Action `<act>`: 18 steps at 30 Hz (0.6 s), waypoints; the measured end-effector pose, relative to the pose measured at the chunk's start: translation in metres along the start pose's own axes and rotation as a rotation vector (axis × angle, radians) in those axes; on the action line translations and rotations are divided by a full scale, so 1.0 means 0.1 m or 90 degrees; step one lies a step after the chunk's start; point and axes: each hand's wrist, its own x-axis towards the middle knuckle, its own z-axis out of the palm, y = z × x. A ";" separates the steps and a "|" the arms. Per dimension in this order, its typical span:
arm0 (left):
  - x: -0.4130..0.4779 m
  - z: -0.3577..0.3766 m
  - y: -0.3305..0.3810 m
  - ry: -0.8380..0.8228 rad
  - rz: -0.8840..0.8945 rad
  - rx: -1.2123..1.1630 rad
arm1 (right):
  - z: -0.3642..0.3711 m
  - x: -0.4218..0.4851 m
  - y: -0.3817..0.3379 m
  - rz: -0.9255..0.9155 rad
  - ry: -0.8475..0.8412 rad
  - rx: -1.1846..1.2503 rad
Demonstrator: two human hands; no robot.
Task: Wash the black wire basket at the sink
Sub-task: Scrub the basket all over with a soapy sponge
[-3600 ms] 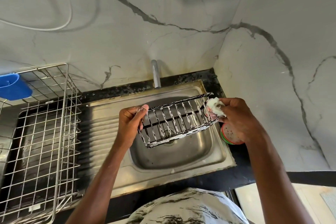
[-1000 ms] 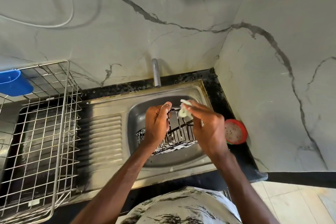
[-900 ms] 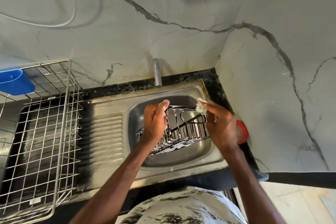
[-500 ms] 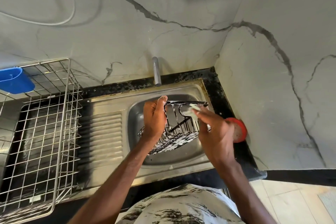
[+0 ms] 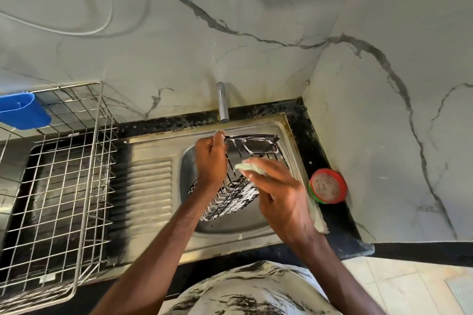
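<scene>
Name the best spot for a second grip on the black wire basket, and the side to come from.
Probably the top rim's free right corner, from the right. The black wire basket is tilted on end over the sink, the left hand grips the rim's left corner, and the lower mesh is coated with foam, likely slippery.

Home kitchen: steel sink [image 5: 151,186], dish rack [image 5: 58,186], marble-look walls [image 5: 384,84].
</scene>
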 end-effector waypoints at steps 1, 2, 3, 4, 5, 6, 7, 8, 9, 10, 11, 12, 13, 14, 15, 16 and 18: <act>0.03 -0.02 0.00 0.004 -0.011 -0.013 | -0.02 -0.03 0.05 0.011 0.008 0.000; 0.06 -0.03 0.00 0.004 -0.018 -0.022 | -0.02 -0.04 0.13 0.030 0.019 -0.007; 0.07 -0.03 0.00 -0.001 -0.023 -0.027 | -0.03 -0.05 0.22 0.054 0.034 -0.018; 0.07 -0.03 0.00 -0.011 -0.020 -0.032 | -0.03 -0.05 0.32 0.079 0.052 -0.030; 0.06 -0.03 0.02 -0.019 -0.012 -0.040 | -0.03 -0.05 0.41 0.106 0.070 -0.039; 0.06 -0.03 0.02 -0.023 -0.004 -0.049 | -0.02 -0.05 0.48 0.134 0.085 -0.046; 0.05 -0.03 0.01 -0.022 0.004 -0.055 | -0.02 -0.05 0.52 0.163 0.097 -0.050; 0.04 -0.02 -0.01 -0.017 0.007 -0.061 | -0.01 -0.05 0.52 0.186 0.107 -0.055; 0.03 -0.02 -0.02 -0.007 0.006 -0.068 | 0.00 -0.04 0.48 0.193 0.116 -0.056; 0.03 -0.02 -0.02 0.003 0.005 -0.074 | 0.01 -0.03 0.39 0.178 0.119 -0.050; 0.02 -0.01 -0.03 0.007 0.003 -0.073 | 0.05 -0.02 0.28 0.149 0.110 -0.036; 0.02 -0.01 -0.04 0.005 0.002 -0.059 | 0.09 -0.02 0.16 0.109 0.090 -0.020; 0.02 -0.01 -0.03 0.002 0.002 -0.038 | 0.13 -0.01 0.04 0.064 0.060 -0.002; 0.02 -0.01 -0.03 -0.005 0.007 -0.020 | 0.17 -0.02 -0.03 0.022 0.033 0.011; 0.01 -0.02 -0.03 -0.015 0.015 -0.014 | 0.20 -0.02 -0.07 -0.005 0.013 0.017; 0.01 -0.02 -0.03 -0.025 0.027 -0.013 | 0.20 -0.01 -0.05 -0.014 0.008 0.017; -0.01 -0.02 -0.05 -0.033 0.037 -0.005 | 0.18 0.01 0.07 0.003 0.024 0.008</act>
